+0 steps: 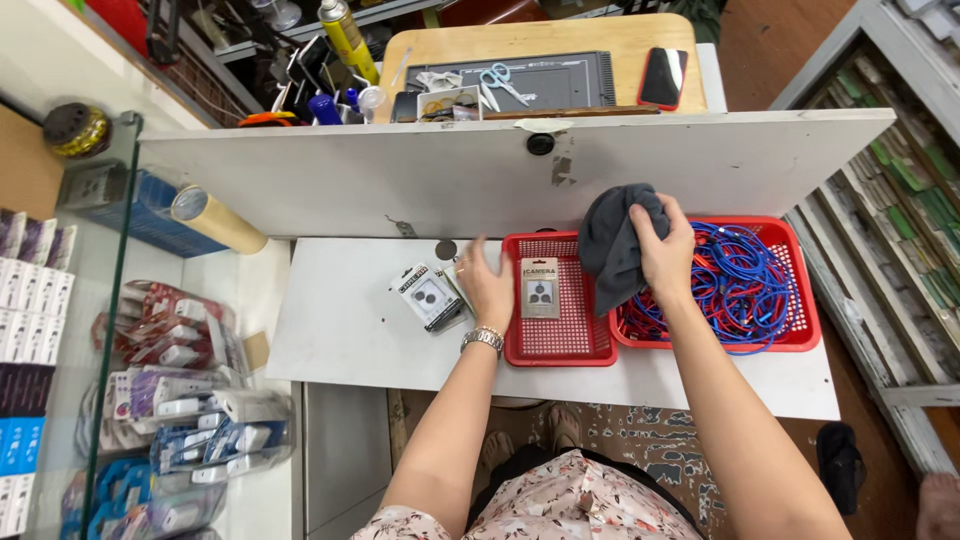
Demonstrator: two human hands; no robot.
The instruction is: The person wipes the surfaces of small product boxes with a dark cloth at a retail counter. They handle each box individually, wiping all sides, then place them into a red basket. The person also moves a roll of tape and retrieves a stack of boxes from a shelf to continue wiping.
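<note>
Fingers of the right hand (665,250) close around a crumpled dark grey cloth (612,245), held above the seam between two red perforated plastic baskets. Fingers of the left hand (487,285) are spread open and empty, hovering over the white worktop (340,330) just beside the left red basket (556,340); a metal watch (482,339) sits on that wrist. One flat carded accessory pack (540,288) lies inside this basket; a similar small pack with two round parts (430,297) lies on the worktop, near the open left hand. The right red basket (806,325) is filled with tangled blue and red cables (740,285).

Step in hand, as judged: wiping or sorting stock, cloth gripped, one pack basketed, one still outside. A further move would call for the free hand to close on the loose pack while the cloth stays clear of the cables. Beyond the white partition (500,170) lie scissors (503,84) and a dark phone (663,77).
</note>
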